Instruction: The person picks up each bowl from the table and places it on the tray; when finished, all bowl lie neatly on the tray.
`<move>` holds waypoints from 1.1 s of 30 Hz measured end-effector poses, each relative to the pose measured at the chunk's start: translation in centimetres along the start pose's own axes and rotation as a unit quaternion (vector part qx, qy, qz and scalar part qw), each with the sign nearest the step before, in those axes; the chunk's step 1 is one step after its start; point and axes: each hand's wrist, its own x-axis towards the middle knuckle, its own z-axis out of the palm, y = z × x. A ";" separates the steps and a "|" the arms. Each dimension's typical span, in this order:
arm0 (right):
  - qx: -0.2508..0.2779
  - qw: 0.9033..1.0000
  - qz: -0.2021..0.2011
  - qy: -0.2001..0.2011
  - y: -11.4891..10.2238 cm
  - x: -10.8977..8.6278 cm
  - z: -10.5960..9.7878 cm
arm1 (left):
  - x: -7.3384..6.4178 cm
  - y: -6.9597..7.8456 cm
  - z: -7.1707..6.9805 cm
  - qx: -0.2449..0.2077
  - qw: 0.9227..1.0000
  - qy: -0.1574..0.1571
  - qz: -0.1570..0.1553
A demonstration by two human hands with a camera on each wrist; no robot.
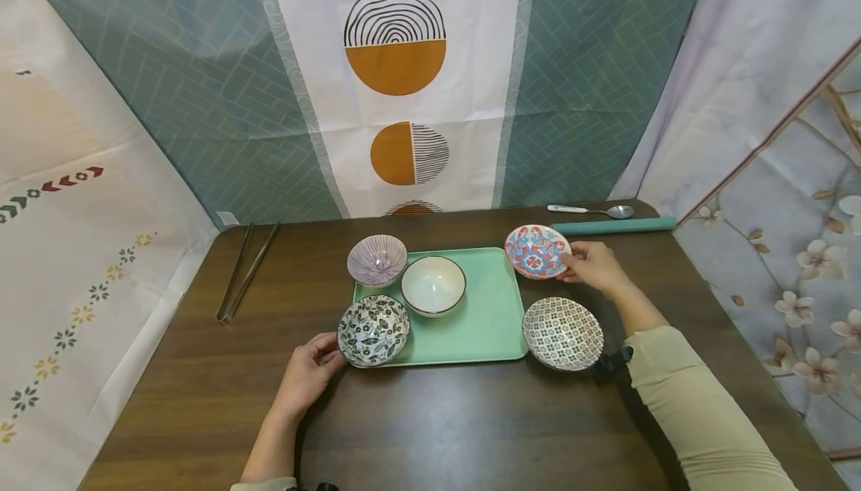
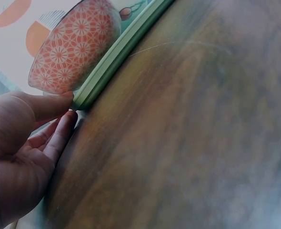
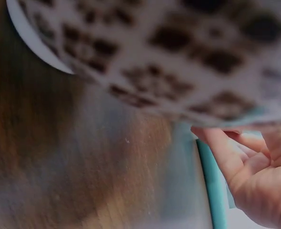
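My left hand [image 1: 311,371] is beside a black-and-white floral bowl [image 1: 374,330] at the near left of the green tray [image 1: 494,304]. In the left wrist view, its thumb and fingers pinch the tray's corner, close to a bowl's red patterned outside [image 2: 76,47]. My right hand [image 1: 597,267] grips the rim of a small red-and-blue bowl [image 1: 536,252] at the tray's far right corner. A larger brown-patterned bowl [image 1: 563,334] stands at the near right; its underside blocks part of the right wrist view. A purple-lined bowl [image 1: 377,260] and a white bowl [image 1: 433,286] are on the left half.
Metal tongs [image 1: 245,274] lie on the left of the dark wooden table [image 1: 430,431]. A spoon [image 1: 619,212] and a long teal bar [image 1: 619,225] lie at the back right. Patterned cloths [image 1: 229,102] hang around the table's back and sides.
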 end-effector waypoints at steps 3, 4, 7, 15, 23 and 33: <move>0.018 1.000 -0.002 0.008 0.0 0.0 0.1 | 0.0 0.1 0.0 0.001 1.000 0.001 0.008; 0.022 1.000 -0.003 0.011 -0.1 0.0 0.1 | 0.0 0.1 0.0 0.002 1.000 0.002 0.011; 0.026 1.000 -0.002 0.018 0.0 0.1 0.2 | 0.1 0.2 0.0 0.002 1.000 0.001 0.013; 0.030 0.999 0.000 0.012 -0.5 -0.2 -0.3 | -0.1 0.2 0.0 -0.002 1.000 0.005 0.006; 0.019 1.000 -0.007 0.001 -2.0 -0.2 -0.9 | -0.1 0.2 0.1 -0.007 1.000 0.008 0.011; 0.004 1.000 -0.002 -0.024 -4.3 -0.3 -0.5 | -0.1 0.1 0.1 -0.007 1.000 0.008 0.011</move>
